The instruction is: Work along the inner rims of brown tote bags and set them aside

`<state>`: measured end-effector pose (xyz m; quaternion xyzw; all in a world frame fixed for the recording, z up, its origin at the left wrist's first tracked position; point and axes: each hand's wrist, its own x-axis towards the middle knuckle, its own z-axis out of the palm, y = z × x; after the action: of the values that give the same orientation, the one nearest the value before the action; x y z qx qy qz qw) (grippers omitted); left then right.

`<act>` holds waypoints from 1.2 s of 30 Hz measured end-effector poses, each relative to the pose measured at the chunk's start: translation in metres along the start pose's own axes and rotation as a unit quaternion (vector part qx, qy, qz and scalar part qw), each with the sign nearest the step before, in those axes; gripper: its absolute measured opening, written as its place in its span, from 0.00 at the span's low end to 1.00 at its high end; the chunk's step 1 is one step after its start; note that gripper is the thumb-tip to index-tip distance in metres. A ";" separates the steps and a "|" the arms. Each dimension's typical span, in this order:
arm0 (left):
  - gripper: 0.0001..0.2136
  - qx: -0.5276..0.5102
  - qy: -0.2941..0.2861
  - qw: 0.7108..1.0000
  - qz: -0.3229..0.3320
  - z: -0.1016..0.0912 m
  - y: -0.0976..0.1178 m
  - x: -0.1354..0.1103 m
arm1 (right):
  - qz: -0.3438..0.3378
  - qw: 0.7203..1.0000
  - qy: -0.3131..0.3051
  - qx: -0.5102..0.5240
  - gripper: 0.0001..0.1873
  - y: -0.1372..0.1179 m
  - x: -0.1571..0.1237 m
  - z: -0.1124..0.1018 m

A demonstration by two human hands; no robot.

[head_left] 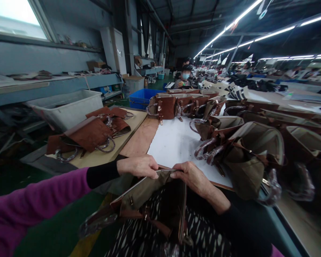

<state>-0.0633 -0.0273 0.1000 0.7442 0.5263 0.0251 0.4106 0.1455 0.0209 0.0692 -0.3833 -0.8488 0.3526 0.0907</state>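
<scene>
A brown handbag [139, 196] with a khaki lining rests on my lap at the table's near edge, its mouth facing up. My left hand [139, 166] pinches the far rim of the bag between thumb and fingers. Just to the right, my right hand [194, 176] grips the same rim, with a short stretch of edge between the two. A plastic-wrapped handle [98, 223] hangs off the bag's left side. Below it, a patterned black-and-white cloth covers my lap.
Open handbags [256, 150] crowd the table's right side, and more brown bags [167, 107] stand behind the white sheet [171, 139]. At left, several bags [88, 132] lie on a tan board. Beyond are a grey bin [69, 107], a blue crate [141, 98] and a masked person [184, 82].
</scene>
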 end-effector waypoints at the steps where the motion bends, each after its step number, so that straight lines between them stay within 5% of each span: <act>1: 0.05 0.042 0.039 0.998 0.005 0.003 0.002 0.000 | 0.002 1.000 -0.002 -0.003 0.11 0.000 0.001 0.000; 4: 0.04 0.143 0.167 0.975 0.028 0.017 0.008 0.004 | 0.009 1.000 -0.012 -0.007 0.12 0.001 0.006 0.002; 7: 0.07 0.200 0.206 0.958 0.021 0.033 0.008 0.014 | 0.012 1.000 -0.021 -0.007 0.12 0.000 0.011 0.007; 16: 0.16 0.072 0.225 0.970 0.056 0.050 -0.020 0.042 | 0.020 0.999 -0.037 0.014 0.14 0.016 0.018 0.020; 21: 0.10 0.019 0.201 0.977 0.071 0.048 -0.025 0.042 | -0.024 0.995 -0.077 0.054 0.13 0.015 0.019 0.018; 24: 0.09 0.021 0.197 0.978 0.062 0.048 -0.025 0.042 | -0.054 0.996 -0.072 -0.012 0.10 0.007 0.020 0.015; 29: 0.08 0.027 0.182 0.978 0.097 0.057 -0.013 0.041 | 0.051 0.972 -0.128 -0.189 0.11 -0.007 0.027 0.016; 32: 0.09 0.007 0.196 0.974 0.113 0.057 -0.005 0.034 | 0.062 0.970 -0.116 -0.207 0.10 -0.010 0.031 0.016; 36: 0.11 -0.170 0.223 0.957 0.074 0.035 -0.023 0.012 | 0.045 0.982 -0.099 -0.155 0.07 0.007 0.025 0.007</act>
<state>-0.0589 -0.0352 0.0572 0.6758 0.5360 0.3094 0.4004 0.1296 0.0381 0.0564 -0.3935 -0.8800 0.2566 -0.0698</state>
